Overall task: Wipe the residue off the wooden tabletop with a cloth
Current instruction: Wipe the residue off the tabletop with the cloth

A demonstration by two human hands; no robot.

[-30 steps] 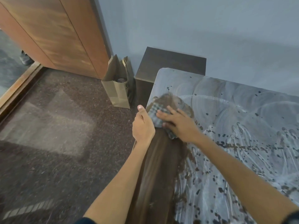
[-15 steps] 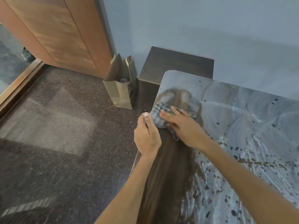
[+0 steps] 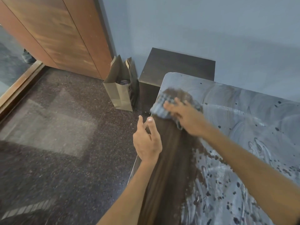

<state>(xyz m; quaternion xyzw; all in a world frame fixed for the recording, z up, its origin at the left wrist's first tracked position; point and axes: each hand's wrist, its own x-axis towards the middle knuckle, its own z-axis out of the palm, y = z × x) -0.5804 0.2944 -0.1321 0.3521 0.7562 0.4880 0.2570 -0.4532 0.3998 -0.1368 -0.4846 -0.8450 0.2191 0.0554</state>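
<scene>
The wooden tabletop [image 3: 168, 168] takes the right part of the view, and most of it is covered by a whitish smeared residue [image 3: 243, 119] with dark spots. A long dark strip along its left edge is already bare wood, from the near side up to the far left corner. The floor [image 3: 56, 143] on the left is dark speckled stone, and a blue-grey wall [image 3: 194, 30] stands behind the table.

The cloth [image 3: 162, 106], checked and grey-blue, lies on the tabletop close to the far left corner, at the far end of the bare strip. The right hand [image 3: 188, 117] presses on it with the fingers stretched and spread flat; the hand and cloth look blurred. The left hand [image 3: 146, 142] is at the left edge of the table, just near the cloth but not touching it, with the thumb on top of the edge and the fingers going down beside the edge.

Left of the table the floor is wide. Behind the far left corner stands a dark low cabinet [image 3: 177, 65], and left of it a brown paper bag [image 3: 120, 88] on the floor, against a wooden door panel [image 3: 56, 30]
</scene>
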